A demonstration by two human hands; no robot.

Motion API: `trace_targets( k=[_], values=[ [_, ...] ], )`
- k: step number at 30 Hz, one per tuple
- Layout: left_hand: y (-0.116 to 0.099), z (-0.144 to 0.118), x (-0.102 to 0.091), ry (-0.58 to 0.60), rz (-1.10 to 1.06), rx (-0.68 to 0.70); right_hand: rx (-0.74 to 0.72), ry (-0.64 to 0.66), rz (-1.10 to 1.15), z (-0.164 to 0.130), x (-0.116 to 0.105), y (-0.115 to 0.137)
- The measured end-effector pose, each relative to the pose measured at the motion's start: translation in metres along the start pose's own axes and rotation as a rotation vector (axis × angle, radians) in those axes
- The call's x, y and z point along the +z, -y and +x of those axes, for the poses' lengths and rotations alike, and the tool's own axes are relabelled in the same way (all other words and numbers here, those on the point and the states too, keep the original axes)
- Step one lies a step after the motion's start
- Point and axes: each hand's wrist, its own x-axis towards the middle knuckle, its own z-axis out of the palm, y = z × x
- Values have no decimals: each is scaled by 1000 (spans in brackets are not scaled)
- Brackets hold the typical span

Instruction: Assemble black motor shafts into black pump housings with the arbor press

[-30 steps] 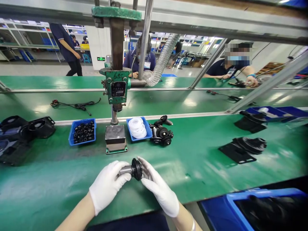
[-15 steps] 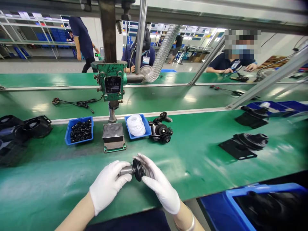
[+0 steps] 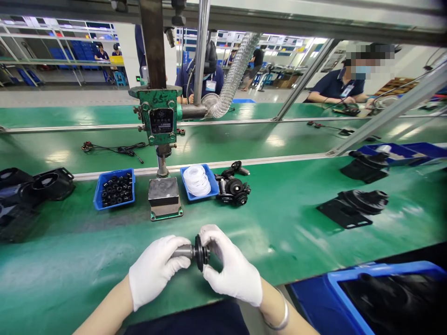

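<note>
Both my hands wear white gloves and meet over the near edge of the green bench. My left hand [image 3: 155, 270] grips the grey metal shaft of a small part [image 3: 195, 251] that carries a black ribbed disc. My right hand [image 3: 232, 272] curls around the disc end, thumb and fingers pinching it from the right. The part is held level, just above the bench surface. Straight behind it stands a green hand press [image 3: 161, 139] with a grey block base [image 3: 164, 195].
A blue tray of black rings [image 3: 115, 190] sits left of the press, a blue tray of white rings [image 3: 199, 181] to its right, then a heap of black parts [image 3: 232, 186]. Black housings [image 3: 354, 207] lie at right and far left. A blue bin [image 3: 384, 298] is at bottom right. People work across the conveyor.
My right hand has curled more tightly around the disc end and turned at the wrist. The view has shifted down a little. A person in the background walked right, behind the press.
</note>
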Motion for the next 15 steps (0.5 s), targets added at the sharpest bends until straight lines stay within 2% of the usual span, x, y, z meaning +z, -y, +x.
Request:
trace_targets(
  k=[9, 15],
  values=[
    [-3, 1, -5, -33, 170, 54, -13, -31, -16, 14, 4, 3],
    [1, 6, -3, -13, 158, 23, -3, -56, -54, 18, 5, -1]
  ],
)
